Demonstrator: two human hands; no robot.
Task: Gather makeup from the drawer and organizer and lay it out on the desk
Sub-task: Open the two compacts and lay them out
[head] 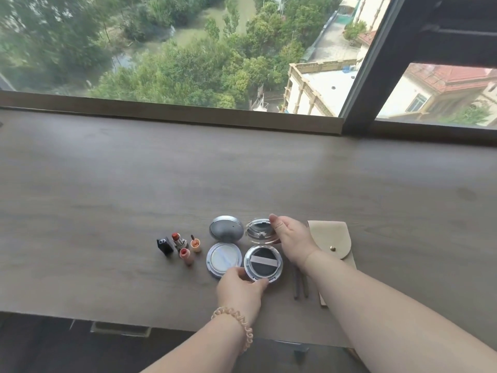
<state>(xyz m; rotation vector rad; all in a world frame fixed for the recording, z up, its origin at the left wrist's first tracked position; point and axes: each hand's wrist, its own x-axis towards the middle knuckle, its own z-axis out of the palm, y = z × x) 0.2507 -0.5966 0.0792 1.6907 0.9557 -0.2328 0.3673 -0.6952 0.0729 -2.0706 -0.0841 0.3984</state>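
Note:
Two round cushion compacts lie open on the wooden desk. The silver one shows a white puff, its lid tipped back. Right of it, the clear-rimmed compact holds a black puff with a grey strap. My left hand grips its front rim. My right hand holds its raised mirrored lid. Left of the compacts stand an uncapped red lipstick, its black cap, and two small peach tubes.
A beige snap pouch lies to the right of my right hand. Two dark pencils lie beside my right forearm. The window ledge runs along the back of the desk. The desk's front edge is close to my body.

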